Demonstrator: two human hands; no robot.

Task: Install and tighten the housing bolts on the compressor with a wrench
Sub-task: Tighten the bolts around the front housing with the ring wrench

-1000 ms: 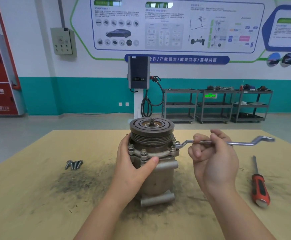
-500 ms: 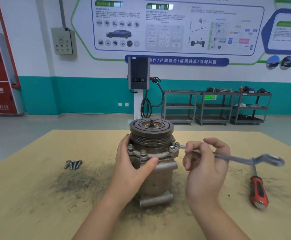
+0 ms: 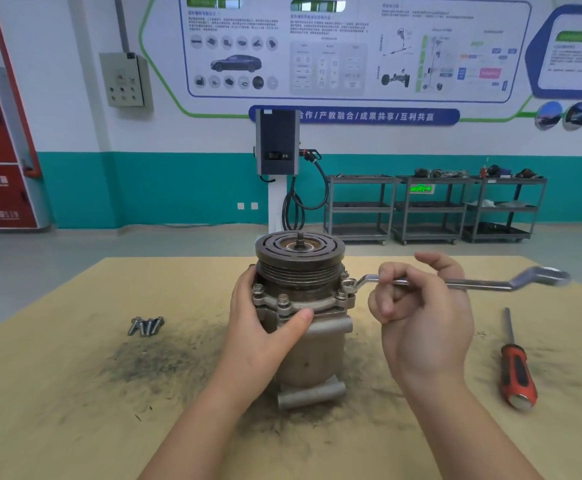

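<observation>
**Gripping the wrench on a flange bolt, other hand bracing the compressor**

Standing upright near the middle of the wooden tabletop [image 3: 57,410], the compressor [image 3: 303,327] has its grooved pulley [image 3: 300,258] on top and a short pipe stub at its foot. The left hand [image 3: 265,323] wraps the housing from the left, fingers curled around the far side and thumb pressed across the front just below the bolted flange. The right hand [image 3: 421,313] is closed in a fist around the shank of an offset ring wrench [image 3: 483,283], whose near ring sits on a bolt [image 3: 349,285] at the flange's right edge. The wrench's far ring sticks out to the right, blurred. Two more bolt heads [image 3: 283,299] stand up along the front of the flange. Four loose bolts [image 3: 145,325] lie together on the table left of the compressor, well apart from it. A red-handled screwdriver [image 3: 516,368] lies at the right. Dark grit is scattered around the compressor's base.
</observation>
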